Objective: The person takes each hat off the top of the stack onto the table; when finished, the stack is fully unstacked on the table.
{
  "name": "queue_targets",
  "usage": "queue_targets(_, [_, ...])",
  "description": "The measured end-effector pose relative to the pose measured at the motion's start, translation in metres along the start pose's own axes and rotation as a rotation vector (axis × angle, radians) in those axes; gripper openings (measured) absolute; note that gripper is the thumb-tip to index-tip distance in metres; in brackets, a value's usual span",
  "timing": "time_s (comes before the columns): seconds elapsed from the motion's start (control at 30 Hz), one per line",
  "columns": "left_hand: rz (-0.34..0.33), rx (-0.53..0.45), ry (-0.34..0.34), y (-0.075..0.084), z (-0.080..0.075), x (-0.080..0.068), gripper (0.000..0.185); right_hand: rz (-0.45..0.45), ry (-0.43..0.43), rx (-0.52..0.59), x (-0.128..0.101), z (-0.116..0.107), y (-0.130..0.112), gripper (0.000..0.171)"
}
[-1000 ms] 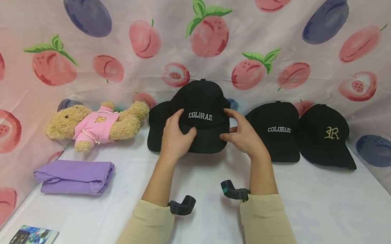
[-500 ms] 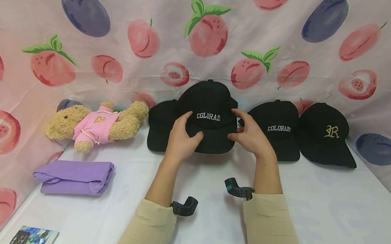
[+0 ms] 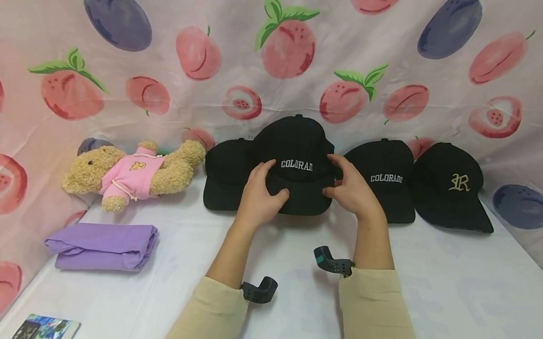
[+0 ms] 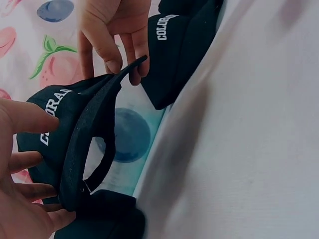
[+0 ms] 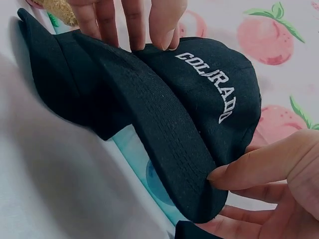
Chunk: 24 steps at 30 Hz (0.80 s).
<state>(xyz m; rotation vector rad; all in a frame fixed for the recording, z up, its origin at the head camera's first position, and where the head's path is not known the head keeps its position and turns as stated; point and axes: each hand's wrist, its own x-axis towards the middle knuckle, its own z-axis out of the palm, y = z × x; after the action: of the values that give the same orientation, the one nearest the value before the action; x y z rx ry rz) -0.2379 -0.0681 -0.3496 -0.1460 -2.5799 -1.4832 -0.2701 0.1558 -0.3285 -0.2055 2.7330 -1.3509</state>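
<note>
White-clothed counter (image 3: 429,294): both hands, left hand (image 3: 259,196) and right hand (image 3: 353,192), pinch the black embroidered COLORADO cap (image 3: 298,160) by its brim; setting it down could nudge the neighbouring black cap (image 3: 224,173) askew.

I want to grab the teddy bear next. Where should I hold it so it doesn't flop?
Probably take the teddy bear around its middle, over the pink hoodie, reaching down from above. It lies on its side with the head to the left and the legs to the right, so the middle is the fattest, best balanced part.
</note>
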Motion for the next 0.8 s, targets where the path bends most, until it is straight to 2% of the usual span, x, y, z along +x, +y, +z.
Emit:
queue_targets(0.47, [-0.022,-0.068,-0.005,-0.007,0.008,0.002,0.07,0.01,0.02,0.0,0.002,0.0,0.008,0.084])
queue_targets(0.8, [-0.023,-0.145,-0.082,-0.015,0.014,0.003,0.068,0.02,0.038,0.04,0.002,-0.004,0.027,0.083])
